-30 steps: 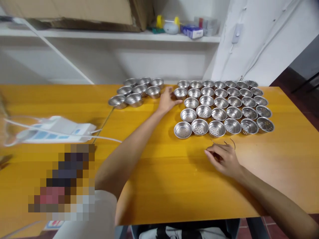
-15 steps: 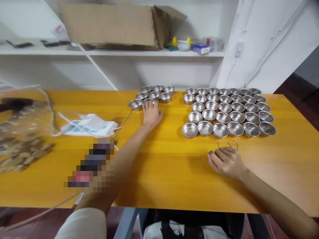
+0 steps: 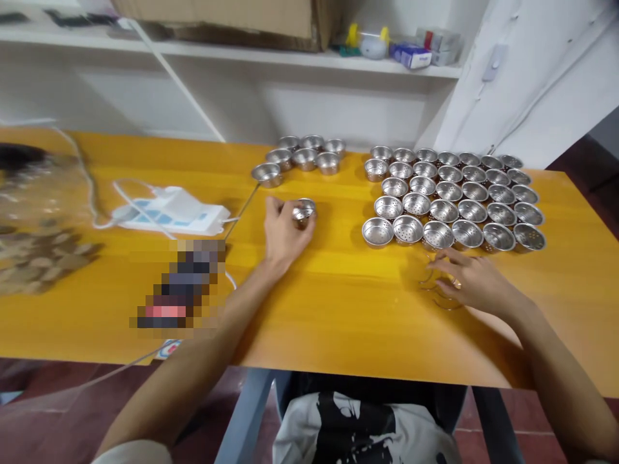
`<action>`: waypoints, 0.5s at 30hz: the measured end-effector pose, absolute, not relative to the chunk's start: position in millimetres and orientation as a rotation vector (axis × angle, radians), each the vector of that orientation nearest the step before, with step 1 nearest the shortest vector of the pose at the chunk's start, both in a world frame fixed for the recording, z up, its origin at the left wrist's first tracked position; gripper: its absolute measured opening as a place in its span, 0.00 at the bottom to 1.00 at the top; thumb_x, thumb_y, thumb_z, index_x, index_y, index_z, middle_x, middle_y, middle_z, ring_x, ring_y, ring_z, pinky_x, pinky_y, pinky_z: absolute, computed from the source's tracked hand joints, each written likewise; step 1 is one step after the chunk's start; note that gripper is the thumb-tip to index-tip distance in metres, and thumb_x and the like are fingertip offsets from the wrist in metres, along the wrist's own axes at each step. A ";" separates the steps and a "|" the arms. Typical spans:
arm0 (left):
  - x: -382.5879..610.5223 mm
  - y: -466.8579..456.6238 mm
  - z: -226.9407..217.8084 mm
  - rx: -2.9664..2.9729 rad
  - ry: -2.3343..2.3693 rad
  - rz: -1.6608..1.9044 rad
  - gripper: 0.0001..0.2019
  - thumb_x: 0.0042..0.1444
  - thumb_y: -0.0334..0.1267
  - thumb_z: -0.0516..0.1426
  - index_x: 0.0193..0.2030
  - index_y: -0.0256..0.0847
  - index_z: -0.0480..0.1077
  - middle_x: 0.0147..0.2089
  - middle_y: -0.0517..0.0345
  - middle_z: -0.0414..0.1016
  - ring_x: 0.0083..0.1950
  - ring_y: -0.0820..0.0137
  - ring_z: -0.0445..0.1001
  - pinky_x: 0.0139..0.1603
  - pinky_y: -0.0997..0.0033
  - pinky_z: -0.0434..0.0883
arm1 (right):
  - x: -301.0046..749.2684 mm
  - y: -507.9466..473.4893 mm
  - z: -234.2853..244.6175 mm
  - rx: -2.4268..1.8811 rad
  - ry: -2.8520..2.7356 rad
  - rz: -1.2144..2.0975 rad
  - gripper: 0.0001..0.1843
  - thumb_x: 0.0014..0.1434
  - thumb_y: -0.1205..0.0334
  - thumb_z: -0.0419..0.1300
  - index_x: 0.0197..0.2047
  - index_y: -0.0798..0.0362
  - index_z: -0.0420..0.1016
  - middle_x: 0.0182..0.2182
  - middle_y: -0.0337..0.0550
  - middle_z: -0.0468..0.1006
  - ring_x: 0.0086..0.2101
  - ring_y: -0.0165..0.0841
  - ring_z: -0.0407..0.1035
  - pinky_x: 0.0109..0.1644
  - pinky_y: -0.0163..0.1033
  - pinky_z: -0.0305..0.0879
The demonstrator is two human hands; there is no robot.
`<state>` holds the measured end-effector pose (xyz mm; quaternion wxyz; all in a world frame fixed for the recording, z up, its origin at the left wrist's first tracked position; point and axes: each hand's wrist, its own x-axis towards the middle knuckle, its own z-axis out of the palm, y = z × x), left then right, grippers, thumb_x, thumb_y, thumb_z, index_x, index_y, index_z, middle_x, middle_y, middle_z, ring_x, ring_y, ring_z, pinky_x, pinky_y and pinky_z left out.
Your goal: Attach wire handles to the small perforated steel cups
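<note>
My left hand (image 3: 285, 235) is closed on a small metal cup (image 3: 304, 209), gripping its rim just above the table. Several more metal cups (image 3: 304, 158) stand in a small group behind it by the table's back edge. My right hand (image 3: 476, 280) has its thumb and forefinger apart; thin curved wires (image 3: 447, 307) jut out from it, apparently held in the hand, though the grip is partly hidden. Just beyond its fingertips are tight rows of perforated metal cups (image 3: 443, 211), openings up.
On the left of the yellow table (image 3: 338, 322) lie a white power strip (image 3: 193, 219) with cords, a pixelated object (image 3: 174, 290) and a heap of brown pieces (image 3: 46, 261). A white shelf (image 3: 271, 55) holding a cardboard box (image 3: 232, 16) stands behind.
My left hand has drawn one cup out of the small group toward me. My right hand has uncurled from a fist and moved right, closer to the rows. The view has tilted down.
</note>
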<state>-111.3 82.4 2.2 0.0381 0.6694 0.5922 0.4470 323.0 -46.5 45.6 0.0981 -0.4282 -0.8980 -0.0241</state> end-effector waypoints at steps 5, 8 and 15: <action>-72.3 31.0 17.3 2.221 1.306 1.525 0.10 0.59 0.43 0.70 0.38 0.47 0.75 0.48 0.49 0.65 0.55 0.51 0.72 0.62 0.41 0.78 | 306.0 -45.8 33.3 -1.292 -2.829 -0.171 0.13 0.74 0.71 0.61 0.54 0.52 0.86 0.53 0.48 0.87 0.31 0.30 0.73 0.33 0.42 0.50; -42.2 -0.8 19.5 2.222 0.788 1.434 0.14 0.53 0.38 0.73 0.35 0.46 0.72 0.55 0.48 0.67 0.62 0.50 0.74 0.60 0.42 0.81 | 297.5 -47.0 30.9 -1.253 -2.870 -0.285 0.13 0.71 0.77 0.61 0.49 0.55 0.85 0.49 0.49 0.87 0.29 0.29 0.71 0.33 0.43 0.48; -29.7 -13.5 5.3 1.962 0.429 1.014 0.20 0.52 0.34 0.76 0.38 0.44 0.68 0.63 0.48 0.69 0.69 0.48 0.78 0.68 0.37 0.79 | 292.9 -51.8 26.8 -1.099 -2.851 -0.367 0.15 0.67 0.83 0.59 0.48 0.57 0.82 0.46 0.52 0.85 0.29 0.30 0.68 0.36 0.43 0.56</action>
